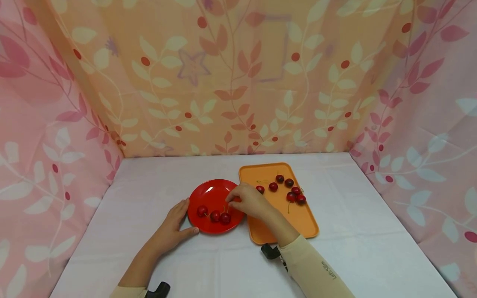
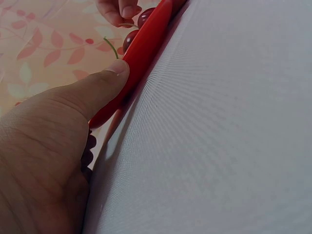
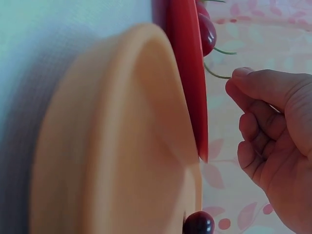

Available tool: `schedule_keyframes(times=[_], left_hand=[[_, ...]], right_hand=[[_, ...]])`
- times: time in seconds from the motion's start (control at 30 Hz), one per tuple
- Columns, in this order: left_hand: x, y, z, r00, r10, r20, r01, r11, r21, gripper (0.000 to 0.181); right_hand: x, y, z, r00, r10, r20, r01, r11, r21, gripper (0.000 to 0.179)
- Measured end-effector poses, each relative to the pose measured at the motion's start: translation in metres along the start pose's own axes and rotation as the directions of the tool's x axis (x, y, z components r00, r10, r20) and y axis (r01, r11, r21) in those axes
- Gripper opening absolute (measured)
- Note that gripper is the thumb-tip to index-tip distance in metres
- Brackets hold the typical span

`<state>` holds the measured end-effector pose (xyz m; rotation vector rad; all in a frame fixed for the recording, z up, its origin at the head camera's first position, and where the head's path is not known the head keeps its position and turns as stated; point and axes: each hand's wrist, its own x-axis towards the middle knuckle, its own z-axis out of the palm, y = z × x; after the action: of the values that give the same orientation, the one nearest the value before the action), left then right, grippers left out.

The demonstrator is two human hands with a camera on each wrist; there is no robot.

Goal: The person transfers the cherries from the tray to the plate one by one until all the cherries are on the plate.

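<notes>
On the red plate lie three dark red cherries with stems, including a left cherry, a middle cherry and a right cherry. My right hand is over the plate's right side, thumb and forefinger pinching a thin green cherry stem. The stem's lower end disappears behind the rim in the right wrist view. At the plate's left edge, my left hand rests against the rim with fingers extended and thumb apart, touching the lower rim.
An orange tray stands right beside the plate, its near-left edge under my right forearm. Several cherries lie toward its far end, with a loose stem. White cloth covers the table; patterned curtains enclose the back and sides.
</notes>
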<state>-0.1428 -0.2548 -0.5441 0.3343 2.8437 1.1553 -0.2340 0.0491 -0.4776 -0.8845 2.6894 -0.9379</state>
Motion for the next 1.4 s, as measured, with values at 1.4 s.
schedule_keyframes(times=[1.4], left_hand=[[0.0, 0.001, 0.0, 1.0, -0.018, 0.009, 0.018, 1.0, 0.006, 0.109]], right_hand=[[-0.076, 0.003, -0.063, 0.953, -0.132, -0.273, 0.072, 0.973, -0.221, 0.016]])
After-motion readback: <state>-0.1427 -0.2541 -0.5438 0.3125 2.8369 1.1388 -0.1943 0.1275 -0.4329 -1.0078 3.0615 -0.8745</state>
